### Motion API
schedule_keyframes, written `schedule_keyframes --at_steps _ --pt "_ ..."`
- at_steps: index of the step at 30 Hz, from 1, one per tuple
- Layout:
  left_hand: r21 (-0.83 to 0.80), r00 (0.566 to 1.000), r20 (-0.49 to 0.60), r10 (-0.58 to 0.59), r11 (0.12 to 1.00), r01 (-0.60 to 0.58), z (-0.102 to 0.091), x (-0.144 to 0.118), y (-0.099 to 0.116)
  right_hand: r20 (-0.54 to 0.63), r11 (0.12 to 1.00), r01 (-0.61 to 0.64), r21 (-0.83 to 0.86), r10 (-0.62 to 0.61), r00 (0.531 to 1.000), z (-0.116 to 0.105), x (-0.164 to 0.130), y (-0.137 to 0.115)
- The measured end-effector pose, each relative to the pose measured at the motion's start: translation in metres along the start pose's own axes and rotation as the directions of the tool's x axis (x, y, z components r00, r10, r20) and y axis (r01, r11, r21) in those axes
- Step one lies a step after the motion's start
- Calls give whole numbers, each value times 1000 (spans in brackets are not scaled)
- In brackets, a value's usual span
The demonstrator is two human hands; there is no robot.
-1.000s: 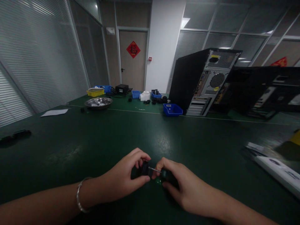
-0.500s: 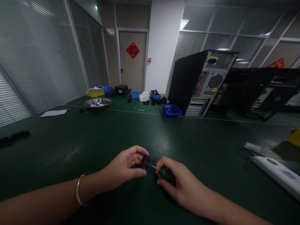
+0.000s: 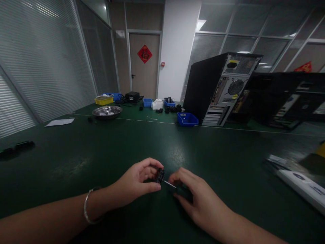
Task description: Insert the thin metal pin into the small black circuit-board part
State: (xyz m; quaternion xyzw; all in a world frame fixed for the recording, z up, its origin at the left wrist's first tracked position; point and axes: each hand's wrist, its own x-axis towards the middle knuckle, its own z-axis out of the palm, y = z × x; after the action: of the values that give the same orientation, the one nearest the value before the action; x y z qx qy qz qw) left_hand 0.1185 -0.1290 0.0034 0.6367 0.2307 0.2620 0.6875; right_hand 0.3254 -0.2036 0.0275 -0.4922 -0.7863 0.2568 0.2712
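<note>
Between the thumb and fingers of my left hand (image 3: pixel 141 181) is a small black block-like part (image 3: pixel 159 176), its openings or recesses facing right. My right hand (image 3: pixel 194 193) is wrapped round the dark handle of a screwdriver (image 3: pixel 169 184). The thin metal shaft points left, and its tip is at the right side of the black part. Whether the tip sits inside a recess or only touches it, I cannot tell. Both hands are just above the dark green table (image 3: pixel 132 142).
Upright computer cases (image 3: pixel 203 88) stand at the back right, beside a blue bin (image 3: pixel 187 119). A metal dish (image 3: pixel 107 112) and a yellow basket (image 3: pixel 104 100) are at the back left. A white long box (image 3: pixel 302 184) lies on the right; paper (image 3: pixel 60 122) lies left.
My right hand has shifted slightly, and its fingers sit differently on the screwdriver handle. The left hand keeps hold of the black part. The whole view has moved a little.
</note>
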Motion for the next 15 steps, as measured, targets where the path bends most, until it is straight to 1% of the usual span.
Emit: schedule_keyframes --at_steps 4,6,10,15 --pt "5 1000 3 -20 1000 20 1 0 3 16 1000 -13 -11 13 1000 0 0 0" --pt "9 1000 8 -25 1000 25 0 0 3 43 999 -4 -33 5 999 1 -1 1" --pt "32 1000 8 -22 999 22 0 0 0 106 997 66 -36 -62 992 4 -3 3" --pt "61 999 0 -39 997 39 0 0 -1 129 988 142 -53 -135 982 7 -3 5"
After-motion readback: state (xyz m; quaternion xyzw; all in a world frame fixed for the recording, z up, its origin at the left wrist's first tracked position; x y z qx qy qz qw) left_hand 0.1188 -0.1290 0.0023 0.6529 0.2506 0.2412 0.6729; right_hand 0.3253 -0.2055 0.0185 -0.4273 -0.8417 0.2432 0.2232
